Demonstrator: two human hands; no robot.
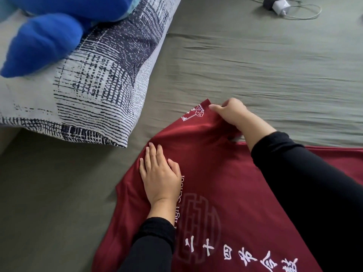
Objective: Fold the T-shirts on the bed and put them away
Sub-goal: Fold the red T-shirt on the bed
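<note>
The right hand (231,112) pinches a fold of the dark red T-shirt (225,173) near its far corner, fingers curled into the cloth and the thumb stretched flat along the edge. The left hand (160,173) lies flat on the shirt with fingers straight and together, pressing the fabric down — it holds nothing. Both arms wear black sleeves (306,183).

The T-shirt is a soft, thin knit in maroon with white print: a small emblem (194,112) at the far corner, a pale circular lattice design (198,228) in the middle, and a row of white characters (241,256) along the near edge. The cloth bunches into shallow creases under the right hand; elsewhere it lies mostly smooth. It rests on the near right part of the bed, running out of view at the bottom and right edges. The visible part tapers to a point at the far corner, which aims away from the person toward the pillow, and its long axis runs from the near edge up to that corner.

Beneath it is a grey-green sheet (255,61), matte and finely wrinkled in long ridges. To the left, apart from the shirt, lies a pillow (94,89) in pale fabric with a navy cross-hatched print. A bright blue plush object (45,38) rests on top of it. At the far right of the sheet sits a white charger (280,5) with a thin looped cable (306,15).
</note>
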